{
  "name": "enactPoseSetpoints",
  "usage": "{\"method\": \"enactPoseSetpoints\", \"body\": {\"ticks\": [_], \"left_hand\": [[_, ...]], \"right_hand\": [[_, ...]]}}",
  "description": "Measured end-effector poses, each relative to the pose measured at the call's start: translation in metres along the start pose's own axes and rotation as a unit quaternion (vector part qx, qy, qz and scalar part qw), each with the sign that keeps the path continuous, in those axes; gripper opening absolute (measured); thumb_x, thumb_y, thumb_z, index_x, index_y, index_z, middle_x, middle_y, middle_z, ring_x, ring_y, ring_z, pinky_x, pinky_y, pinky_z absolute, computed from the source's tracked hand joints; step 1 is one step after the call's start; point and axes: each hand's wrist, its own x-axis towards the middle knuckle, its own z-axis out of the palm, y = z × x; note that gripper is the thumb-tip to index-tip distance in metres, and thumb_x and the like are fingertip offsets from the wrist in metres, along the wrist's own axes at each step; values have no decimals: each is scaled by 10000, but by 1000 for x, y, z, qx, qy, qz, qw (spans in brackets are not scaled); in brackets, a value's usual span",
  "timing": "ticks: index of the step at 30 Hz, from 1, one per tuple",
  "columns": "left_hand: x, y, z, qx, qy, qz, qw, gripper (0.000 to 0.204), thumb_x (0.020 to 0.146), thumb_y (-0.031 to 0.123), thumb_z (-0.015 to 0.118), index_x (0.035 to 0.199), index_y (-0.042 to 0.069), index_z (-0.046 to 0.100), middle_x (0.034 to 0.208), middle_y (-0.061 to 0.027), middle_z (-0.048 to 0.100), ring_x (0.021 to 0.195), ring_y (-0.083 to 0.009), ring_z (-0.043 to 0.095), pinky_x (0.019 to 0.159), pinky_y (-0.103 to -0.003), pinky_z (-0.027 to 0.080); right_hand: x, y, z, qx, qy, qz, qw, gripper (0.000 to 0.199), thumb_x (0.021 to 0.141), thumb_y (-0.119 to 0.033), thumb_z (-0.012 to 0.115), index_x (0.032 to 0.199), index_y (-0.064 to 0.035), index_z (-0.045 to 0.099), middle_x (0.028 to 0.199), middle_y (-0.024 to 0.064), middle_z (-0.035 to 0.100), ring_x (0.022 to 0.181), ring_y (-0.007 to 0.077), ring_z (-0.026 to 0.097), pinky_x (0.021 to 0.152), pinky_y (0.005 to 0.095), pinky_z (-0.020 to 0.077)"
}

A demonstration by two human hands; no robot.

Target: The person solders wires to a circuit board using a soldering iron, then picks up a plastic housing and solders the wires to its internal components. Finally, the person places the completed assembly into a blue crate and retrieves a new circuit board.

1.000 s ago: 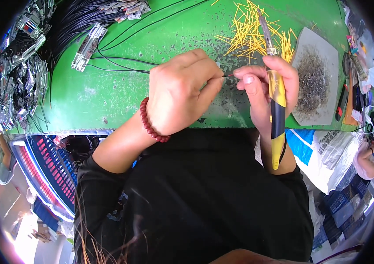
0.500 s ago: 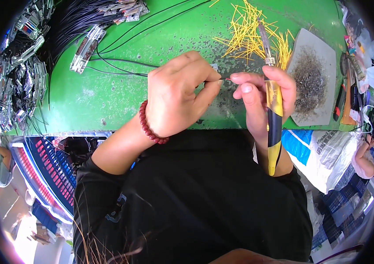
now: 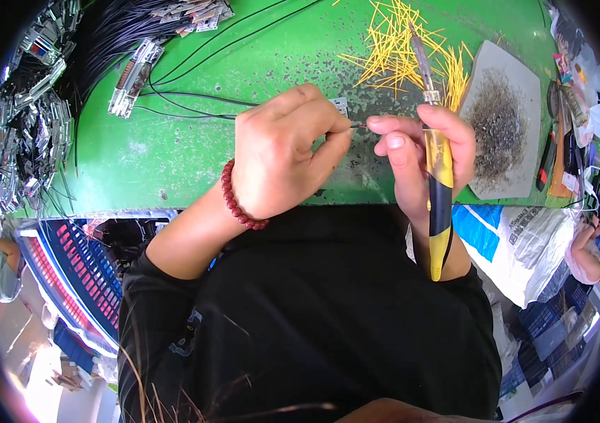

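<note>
My left hand [image 3: 282, 151], a red bead bracelet on its wrist, is closed in a pinch on a black wire [image 3: 358, 126]. The wire's thin end points right and reaches the fingertips of my right hand [image 3: 413, 151]. That hand also grips a yellow-and-black soldering iron [image 3: 440, 190], its metal tip pointing away over the table. Just behind the left fingertips, a small pale board [image 3: 340, 106] shows in part. Black cables [image 3: 194, 114] run from the left hand toward a clear-and-metal part [image 3: 133, 79] lying to the left.
Thin yellow tubes [image 3: 392, 49] lie heaped at the far side of the green table [image 3: 173, 162]. A grey slab [image 3: 508, 169] with dark residue sits to the right. Metal parts [image 3: 32, 141] are piled at the left edge, with bundled black cables [image 3: 117, 42] nearby.
The whole view has shifted slightly. More of the small pale board shows behind my left fingertips. Both hands keep nearly the same pose and hold.
</note>
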Motion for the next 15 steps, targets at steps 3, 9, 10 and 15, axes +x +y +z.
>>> {"method": "enactPoseSetpoints", "body": {"ticks": [3, 9, 10, 15], "left_hand": [[0, 1, 1, 0, -4, -1, 1000, 123, 704, -74, 726, 766, 12, 662, 687, -59, 585, 589, -136, 571, 499, -232, 464], [-1, 1, 3, -6, 1, -8, 1000, 132, 697, -74, 728, 766, 17, 662, 691, -59, 588, 585, -142, 568, 496, -237, 459], [-1, 1, 3, -4, 3, -4, 1000, 137, 693, -76, 729, 767, 19, 662, 692, -60, 589, 584, -146, 568, 498, -241, 458], [-4, 1, 5, 16, -10, 22, 1000, 149, 680, -73, 738, 769, 22, 667, 699, -62, 596, 580, -159, 573, 504, -260, 458]], "right_hand": [[0, 0, 1, 8, 13, 9, 1000, 348, 882, 49, 620, 1195, -3, 476, 953, 99, 652, 880, 154, 694, 611, 194, 475], [-2, -1, 0, 25, 17, 21, 999, 343, 883, 42, 623, 1191, -2, 478, 984, 85, 617, 884, 163, 697, 617, 190, 476], [-3, -1, 0, 17, 11, 27, 999, 346, 883, 38, 626, 1192, -1, 477, 995, 85, 609, 884, 166, 697, 621, 190, 478], [-1, -1, 1, 22, 19, 43, 999, 377, 868, 36, 647, 1203, -11, 481, 982, 79, 621, 864, 150, 693, 613, 186, 468]]}}
